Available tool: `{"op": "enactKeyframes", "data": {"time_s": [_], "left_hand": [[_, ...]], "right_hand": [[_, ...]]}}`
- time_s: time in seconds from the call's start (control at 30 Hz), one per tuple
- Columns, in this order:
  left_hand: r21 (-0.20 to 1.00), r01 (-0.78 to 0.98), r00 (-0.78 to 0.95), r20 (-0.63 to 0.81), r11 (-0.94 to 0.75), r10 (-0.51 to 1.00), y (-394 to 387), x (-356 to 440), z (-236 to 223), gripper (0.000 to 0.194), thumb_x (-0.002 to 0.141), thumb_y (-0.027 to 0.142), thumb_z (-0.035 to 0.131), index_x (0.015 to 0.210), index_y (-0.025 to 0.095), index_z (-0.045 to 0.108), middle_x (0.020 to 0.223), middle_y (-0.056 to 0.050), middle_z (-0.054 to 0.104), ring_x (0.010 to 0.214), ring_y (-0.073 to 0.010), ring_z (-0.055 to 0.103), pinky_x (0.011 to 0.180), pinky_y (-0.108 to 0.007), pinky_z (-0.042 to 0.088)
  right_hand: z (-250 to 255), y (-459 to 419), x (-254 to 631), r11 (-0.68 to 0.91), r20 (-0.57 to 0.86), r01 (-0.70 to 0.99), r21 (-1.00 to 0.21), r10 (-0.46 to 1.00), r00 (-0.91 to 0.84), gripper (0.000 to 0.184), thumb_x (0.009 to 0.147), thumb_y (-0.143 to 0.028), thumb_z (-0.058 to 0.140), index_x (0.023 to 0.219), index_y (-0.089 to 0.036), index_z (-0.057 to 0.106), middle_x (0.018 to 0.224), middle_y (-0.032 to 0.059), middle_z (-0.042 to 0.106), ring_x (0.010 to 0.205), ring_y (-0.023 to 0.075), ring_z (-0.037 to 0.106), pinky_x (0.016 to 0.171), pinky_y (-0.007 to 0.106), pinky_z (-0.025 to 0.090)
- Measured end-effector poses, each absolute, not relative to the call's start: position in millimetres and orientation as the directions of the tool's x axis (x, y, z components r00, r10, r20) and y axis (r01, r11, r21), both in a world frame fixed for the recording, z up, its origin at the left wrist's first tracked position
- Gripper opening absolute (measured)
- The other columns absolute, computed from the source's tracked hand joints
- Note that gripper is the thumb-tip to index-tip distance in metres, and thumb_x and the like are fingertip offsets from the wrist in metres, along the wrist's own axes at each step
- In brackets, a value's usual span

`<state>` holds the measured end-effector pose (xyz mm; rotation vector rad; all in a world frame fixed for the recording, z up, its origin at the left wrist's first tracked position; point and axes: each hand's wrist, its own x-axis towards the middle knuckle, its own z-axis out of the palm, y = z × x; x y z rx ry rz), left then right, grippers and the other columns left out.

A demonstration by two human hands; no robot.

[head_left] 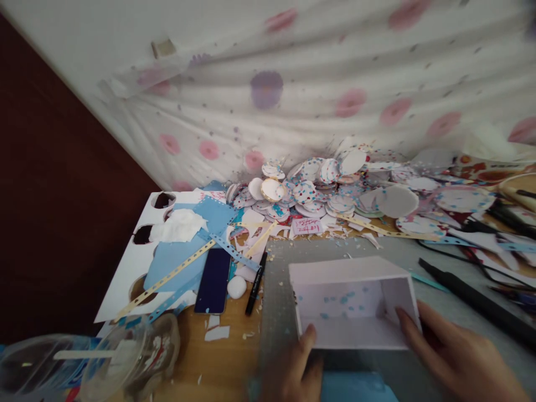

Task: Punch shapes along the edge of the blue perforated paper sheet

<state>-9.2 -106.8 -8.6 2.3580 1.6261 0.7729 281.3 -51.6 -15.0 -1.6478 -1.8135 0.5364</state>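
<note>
A small open white paper box [354, 304] with blue flecks inside lies on its side on a grey mat [276, 290], its opening facing me. My left hand [293, 368] touches the box's lower left corner with the thumb raised against it. My right hand [456, 357] rests against the box's right side, fingers curved along the wall. Both hands hold the box between them.
A heap of round confetti-patterned paper discs [318, 187] lies behind the mat. A dark phone [213, 279], black marker [256, 282], white sheet with round cut-outs [138, 257] and paper strips lie left. Clear plastic cups [125, 354] stand front left. Black tools [473, 296] lie right. A flowered cloth [293, 84] hangs behind.
</note>
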Motion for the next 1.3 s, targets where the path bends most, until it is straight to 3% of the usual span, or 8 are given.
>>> {"op": "enactKeyframes", "data": {"time_s": [0.1, 0.23, 0.33, 0.5, 0.63, 0.77, 1.1, 1.3], "left_hand": [[0.291, 0.797, 0.401, 0.4, -0.529, 0.824, -88.4, -11.0, 16.4, 0.03, 0.098, 0.014, 0.051, 0.116, 0.025, 0.073, 0.139, -0.007, 0.067, 0.109, -0.0235, 0.074, 0.09, -0.033, 0.064], [0.397, 0.682, 0.493, 0.371, -0.615, 0.787, -73.2, -20.7, 50.8, 0.026, 0.096, 0.016, 0.052, 0.111, 0.023, 0.073, 0.122, -0.007, 0.076, 0.097, -0.0191, 0.076, 0.086, -0.027, 0.062], [0.513, 0.671, 0.475, 0.257, -0.535, 0.842, -66.7, -26.1, 69.8, 0.022, 0.094, 0.018, 0.057, 0.105, 0.026, 0.074, 0.092, 0.001, 0.08, 0.082, -0.017, 0.076, 0.078, -0.023, 0.06], [0.555, 0.757, 0.419, -0.005, -0.346, 0.908, -45.1, -16.5, 93.9, 0.019, 0.094, 0.016, 0.061, 0.096, 0.024, 0.078, 0.089, 0.001, 0.081, 0.085, -0.0188, 0.075, 0.078, -0.023, 0.055], [0.609, 0.727, 0.494, -0.145, -0.316, 0.858, -12.7, 2.7, 96.4, 0.015, 0.094, 0.022, 0.064, 0.098, 0.022, 0.079, 0.095, -0.001, 0.081, 0.091, -0.0192, 0.074, 0.08, -0.024, 0.052], [0.647, 0.695, 0.539, -0.182, -0.312, 0.823, 13.7, 13.6, 73.8, 0.024, 0.088, 0.019, 0.071, 0.111, 0.023, 0.077, 0.107, -0.002, 0.08, 0.099, -0.0206, 0.073, 0.088, -0.028, 0.051], [0.636, 0.661, 0.576, -0.09, -0.398, 0.813, 12.1, 24.4, 31.4, 0.025, 0.086, 0.004, 0.064, 0.104, 0.016, 0.076, 0.103, -0.006, 0.077, 0.099, -0.0202, 0.071, 0.091, -0.03, 0.052], [0.611, 0.657, 0.576, -0.031, -0.441, 0.817, 9.6, 35.2, 20.3, 0.025, 0.088, 0.005, 0.063, 0.106, 0.018, 0.074, 0.104, -0.005, 0.076, 0.102, -0.0198, 0.07, 0.093, -0.03, 0.053]], "right_hand": [[-2.0, -28.1, 273.9, 0.148, 0.191, 0.744, -0.652, 0.981, -0.027, 0.037, 0.091, -0.058, 0.046, 0.09, -0.026, 0.064, 0.048, -0.0007, 0.06, 0.036, 0.02, 0.056, 0.041, 0.032, 0.039], [-1.2, 16.2, 268.6, 0.13, 0.154, 0.746, -0.653, 0.987, -0.038, 0.036, 0.088, -0.055, 0.045, 0.074, -0.025, 0.06, 0.049, 0.0013, 0.06, 0.04, 0.0197, 0.055, 0.045, 0.031, 0.036], [-1.4, 40.2, 269.1, 0.125, 0.162, 0.733, -0.669, 0.987, -0.02, 0.043, 0.088, -0.059, 0.046, 0.082, -0.022, 0.065, 0.054, 0.0031, 0.064, 0.045, 0.0213, 0.06, 0.047, 0.031, 0.037], [21.1, 21.3, 270.8, 0.19, 0.182, 0.634, -0.749, 0.98, -0.078, 0.055, 0.094, -0.064, 0.044, 0.12, -0.021, 0.066, 0.063, -0.0002, 0.063, 0.047, 0.015, 0.055, 0.049, 0.028, 0.042], [29.7, -12.3, 268.1, 0.284, 0.147, 0.495, -0.821, 0.943, -0.298, 0.04, 0.093, -0.059, 0.055, 0.102, -0.024, 0.072, 0.063, -0.0009, 0.061, 0.051, 0.0141, 0.053, 0.049, 0.026, 0.043], [11.5, -18.7, 279.4, 0.285, 0.111, 0.574, -0.768, 0.941, -0.319, 0.049, 0.096, -0.058, 0.048, 0.063, -0.023, 0.06, 0.053, -0.0007, 0.055, 0.05, 0.0146, 0.051, 0.047, 0.026, 0.043], [-20.5, -12.8, 310.1, 0.403, 0.382, 0.763, -0.505, 0.897, -0.221, 0.032, 0.098, -0.042, 0.048, 0.108, -0.019, 0.068, 0.106, 0.0151, 0.071, 0.096, 0.0296, 0.069, 0.085, 0.049, 0.055], [-24.6, -24.5, 263.3, 0.663, 0.507, 0.709, -0.239, 0.708, -0.491, 0.027, 0.099, -0.023, 0.049, 0.122, -0.024, 0.065, 0.108, 0.0094, 0.071, 0.096, 0.0245, 0.067, 0.085, 0.043, 0.054]]}}
